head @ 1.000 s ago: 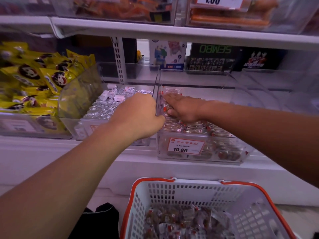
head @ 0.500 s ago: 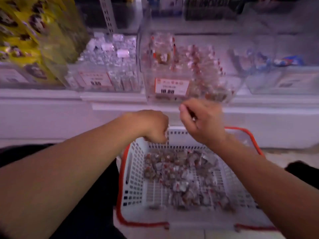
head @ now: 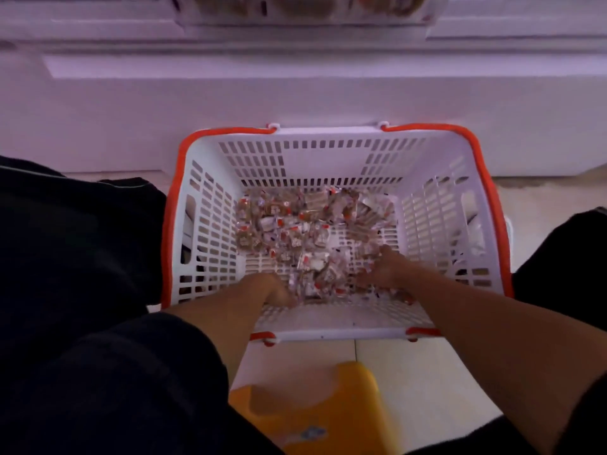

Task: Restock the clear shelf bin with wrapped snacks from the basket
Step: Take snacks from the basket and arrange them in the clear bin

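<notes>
1. We looked straight down into a white slotted basket (head: 328, 159) with orange handles, sitting on the floor against a white shelf base (head: 295, 103).
2. A loose heap of wrapped snacks (head: 295, 221) in clear and red wrappers covered the basket's floor, thickest toward the far wall.
3. Our left hand (head: 266, 290) was down in the near part of the basket, fingers curled into the snacks; we could not tell whether it had hold of any.
4. Our right hand (head: 387, 267) was in the heap near the basket's right side, fingers bent among the wrappers, its grip blurred.
5. The clear shelf bin (head: 305, 8) showed only as a strip at the top edge.
6. A yellow stool (head: 315, 408) sat just below the basket.
</notes>
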Tool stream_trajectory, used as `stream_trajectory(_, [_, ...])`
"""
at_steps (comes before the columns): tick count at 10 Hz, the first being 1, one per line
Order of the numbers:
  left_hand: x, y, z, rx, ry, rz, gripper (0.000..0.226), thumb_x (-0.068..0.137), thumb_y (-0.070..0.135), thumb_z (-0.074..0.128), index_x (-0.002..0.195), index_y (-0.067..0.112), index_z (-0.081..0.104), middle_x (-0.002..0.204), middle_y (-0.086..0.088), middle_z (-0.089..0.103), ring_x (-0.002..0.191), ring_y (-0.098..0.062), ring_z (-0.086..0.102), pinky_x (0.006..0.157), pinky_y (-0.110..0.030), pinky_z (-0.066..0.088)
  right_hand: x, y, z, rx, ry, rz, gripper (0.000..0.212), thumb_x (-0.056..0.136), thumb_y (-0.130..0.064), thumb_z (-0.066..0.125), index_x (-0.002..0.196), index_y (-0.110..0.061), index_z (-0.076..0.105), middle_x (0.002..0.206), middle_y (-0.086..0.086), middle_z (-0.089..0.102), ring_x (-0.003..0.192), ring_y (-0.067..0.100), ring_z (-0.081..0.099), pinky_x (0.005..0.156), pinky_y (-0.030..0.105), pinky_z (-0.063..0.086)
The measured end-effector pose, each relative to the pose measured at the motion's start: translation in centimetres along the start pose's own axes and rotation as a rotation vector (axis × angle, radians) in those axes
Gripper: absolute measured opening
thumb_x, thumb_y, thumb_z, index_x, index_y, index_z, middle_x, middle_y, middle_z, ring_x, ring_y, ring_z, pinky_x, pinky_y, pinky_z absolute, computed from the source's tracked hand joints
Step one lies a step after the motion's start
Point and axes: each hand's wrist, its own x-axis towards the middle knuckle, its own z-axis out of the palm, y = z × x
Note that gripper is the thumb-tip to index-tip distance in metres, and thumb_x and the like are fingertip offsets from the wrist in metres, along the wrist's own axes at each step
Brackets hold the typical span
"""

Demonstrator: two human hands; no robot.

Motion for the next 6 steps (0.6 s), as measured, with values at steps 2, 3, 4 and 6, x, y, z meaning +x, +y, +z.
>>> stream_trajectory(2, [2.1,1.1,0.2,-0.625,0.118,-0.117,0.124,0.074,0.079,0.061,0.159,0.012,0.001,0.166,-0.014,0.003,0.149,-0.037,0.018,0.115,-0.041,0.032,1.4,-3.9,2.8,0.158,0.057,-0.07,0.13,0.045,-0.075,0.081,0.148,-0.013,0.033,0.155,0.017,0.031,0.139,0.034,0.037,0.111,0.041,0.039])
stream_trajectory(3, [1.3,1.2,0.6,-0.699,0.166,0.001,0.149,0.04,0.092,0.068,0.156,0.012,0.021,0.16,-0.017,0.025,0.144,-0.038,0.03,0.116,-0.046,0.032,1.9,-5.7,3.9,0.101,0.067,-0.143,0.128,0.052,-0.066,0.084,0.15,-0.012,0.021,0.155,0.019,0.025,0.14,0.036,0.033,0.112,0.043,0.037])
stream_trajectory(4, [1.6,1.4,2.2,-0.639,0.383,-0.033,0.123,0.05,0.066,0.087,0.146,0.01,0.035,0.147,-0.018,0.038,0.131,-0.038,0.044,0.107,-0.043,0.041,1.9,-5.8,4.9,0.072,0.15,-0.138,0.11,0.054,-0.051,0.09,0.138,-0.013,0.03,0.137,0.02,0.046,0.122,0.038,0.052,0.097,0.044,0.05])
stream_trajectory(6, [2.2,1.2,1.5,-0.412,0.333,0.014,0.041,0.081,0.037,0.075,0.11,0.008,0.068,0.103,-0.008,0.069,0.099,-0.026,0.066,0.072,-0.028,0.045,2.0,-6.5,3.7,0.29,0.014,-0.089,0.026,0.073,-0.027,0.082,0.083,-0.005,0.071,0.081,0.014,0.07,0.076,0.029,0.07,0.061,0.036,0.058])
